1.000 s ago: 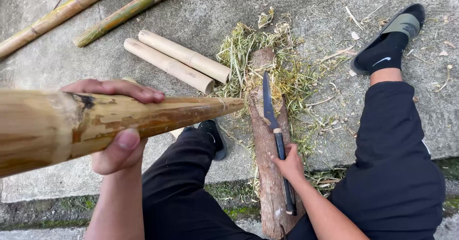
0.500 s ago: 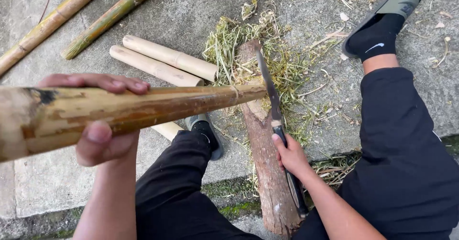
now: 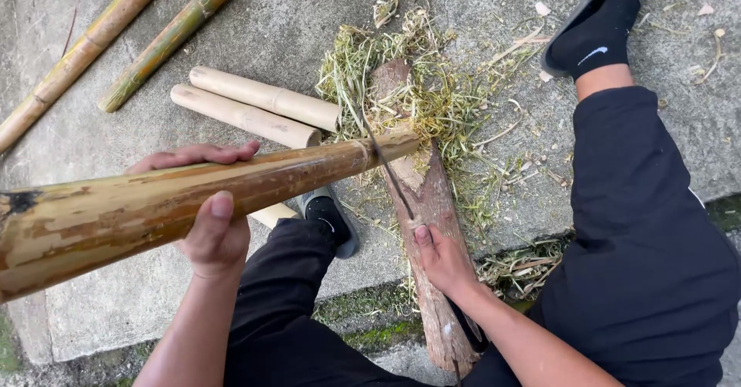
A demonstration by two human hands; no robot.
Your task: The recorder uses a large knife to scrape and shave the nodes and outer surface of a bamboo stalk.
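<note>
My left hand (image 3: pixel 207 216) grips a thick brown bamboo pole (image 3: pixel 154 202) that runs from the left edge to a wooden chopping block (image 3: pixel 427 209). The pole's far end rests on the block. My right hand (image 3: pixel 441 260) holds the handle of a long knife (image 3: pixel 386 163), whose blade stands edge-on against the pole near its tip. Green and yellow bamboo shavings (image 3: pixel 432 101) lie around the block's far end.
Two pale peeled bamboo pieces (image 3: pixel 258 108) lie on the concrete behind the pole. Two long green-yellow bamboo stalks (image 3: pixel 123 40) lie at the upper left. My legs in black trousers flank the block, with a shoe (image 3: pixel 330 219) under the pole and another foot (image 3: pixel 598 24) at the upper right.
The pole's tip has come onto the block. The knife has swung from lying flat along the block to meeting the pole near its end.
</note>
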